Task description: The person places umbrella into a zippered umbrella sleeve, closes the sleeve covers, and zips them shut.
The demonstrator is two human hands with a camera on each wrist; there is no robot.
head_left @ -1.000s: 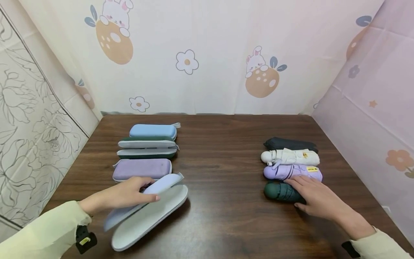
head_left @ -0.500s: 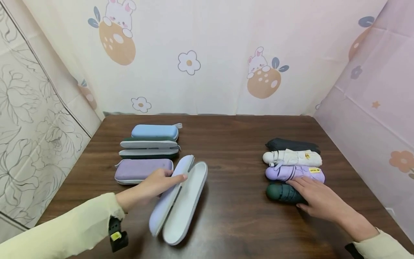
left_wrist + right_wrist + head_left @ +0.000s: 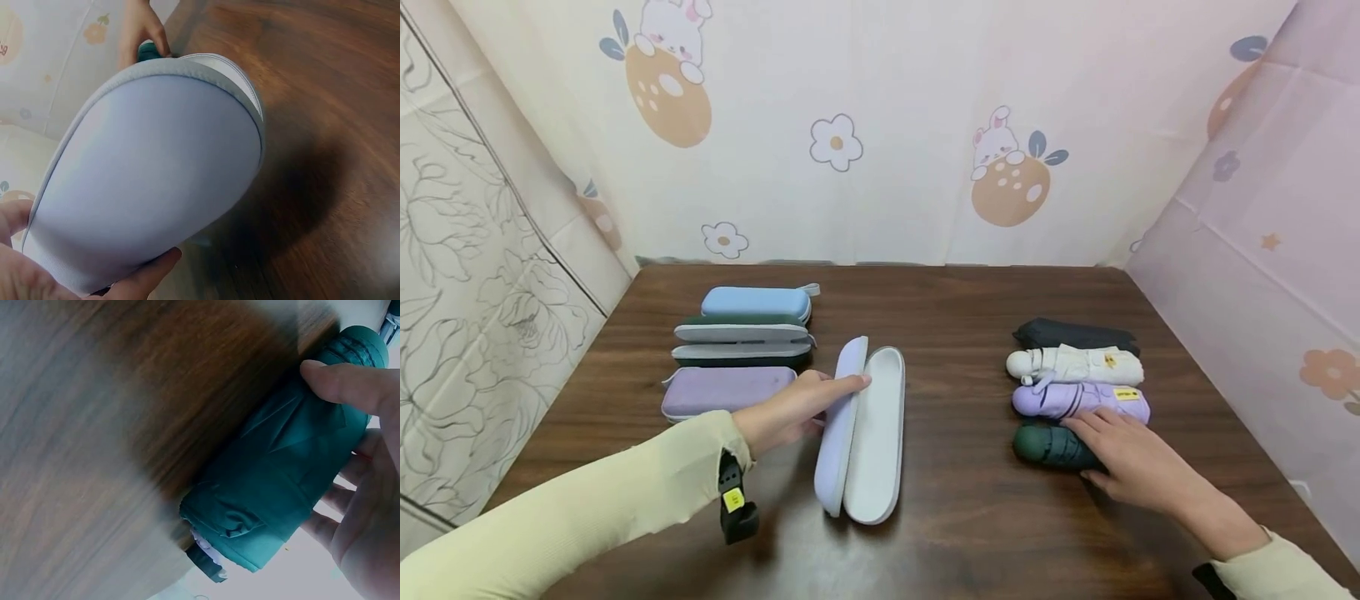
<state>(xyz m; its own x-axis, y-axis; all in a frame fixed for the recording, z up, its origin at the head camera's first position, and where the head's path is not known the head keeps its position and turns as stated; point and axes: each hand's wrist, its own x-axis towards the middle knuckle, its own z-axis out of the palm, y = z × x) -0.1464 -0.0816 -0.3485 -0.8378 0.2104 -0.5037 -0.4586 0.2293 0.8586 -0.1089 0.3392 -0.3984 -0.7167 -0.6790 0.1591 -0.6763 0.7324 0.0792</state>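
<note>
In the head view my left hand (image 3: 793,408) grips the lid of a pale lilac hard zip case (image 3: 880,442), which gapes open and shows a white inside. The case stands lengthwise near the middle of the table. Its smooth outer shell (image 3: 150,162) fills much of the left wrist view, pinched between thumb and fingers. At the right, my right hand (image 3: 1131,458) holds a dark green folded umbrella (image 3: 1052,446) lying on the table. The right wrist view has the thumb on one side of that umbrella (image 3: 281,462) and the fingers on the other.
Lilac (image 3: 1073,400), white (image 3: 1086,364) and black (image 3: 1075,334) folded umbrellas lie in a row behind the green one. On the left are a purple case (image 3: 726,392), an open dark green case (image 3: 741,352) and a blue case (image 3: 756,302). A patterned curtain (image 3: 910,192) hangs behind the table.
My left hand has carried the gaping lilac case right and farther back, turning it from a slant to nearly lengthwise. The right hand has stayed on the green umbrella.
</note>
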